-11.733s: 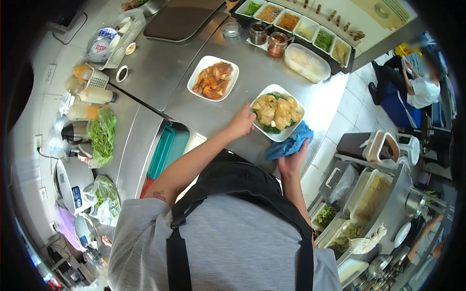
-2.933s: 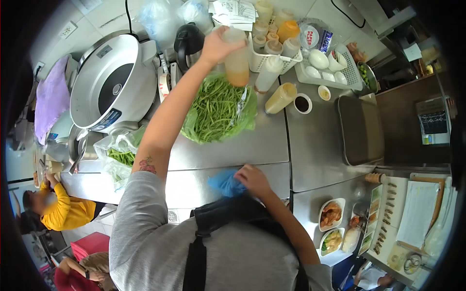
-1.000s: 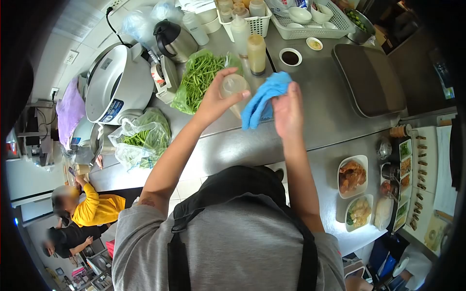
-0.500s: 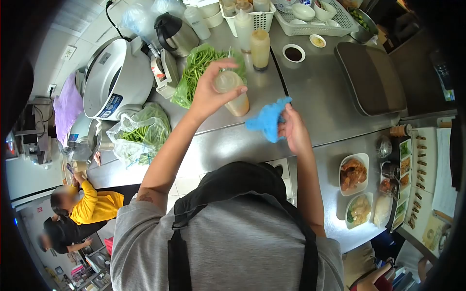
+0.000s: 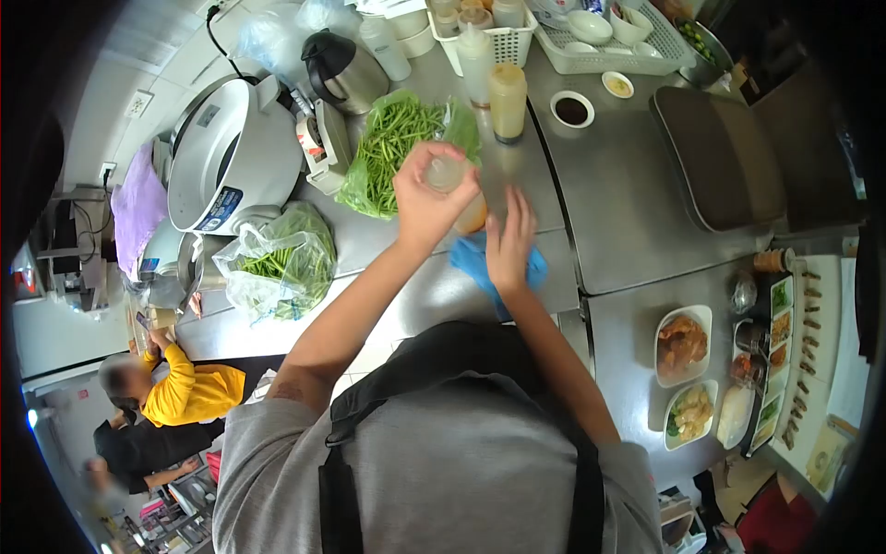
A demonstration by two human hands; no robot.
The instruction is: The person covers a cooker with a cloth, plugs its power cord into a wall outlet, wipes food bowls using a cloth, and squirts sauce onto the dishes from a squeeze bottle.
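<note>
My left hand (image 5: 432, 196) is wrapped around the upper part of a translucent squeeze bottle (image 5: 473, 215) with orange-tan contents; its pale round top (image 5: 444, 173) shows between thumb and fingers. Close to the bottle's right side is my right hand (image 5: 513, 242), fingers stretched out and holding nothing I can see. A crumpled blue cloth (image 5: 472, 262) lies under and beside that hand near the counter's front edge. Behind my left hand sits an open plastic bag of green beans (image 5: 392, 143). Two more squeeze bottles, one clear (image 5: 476, 65) and one yellowish (image 5: 508, 102), stand farther back.
To the left are a large grey pot (image 5: 217, 157), a tape dispenser (image 5: 323, 148), a steel jug (image 5: 343, 72) and another bag of beans (image 5: 286, 263). A sauce bowl (image 5: 571, 110) and brown tray (image 5: 720, 157) are right. Food dishes (image 5: 683, 346) sit nearer. Two people stand at far left.
My left hand has closed around the bottle. My right hand has moved left toward it and released the blue cloth, which now lies lower by the counter edge. The view has shifted slightly.
</note>
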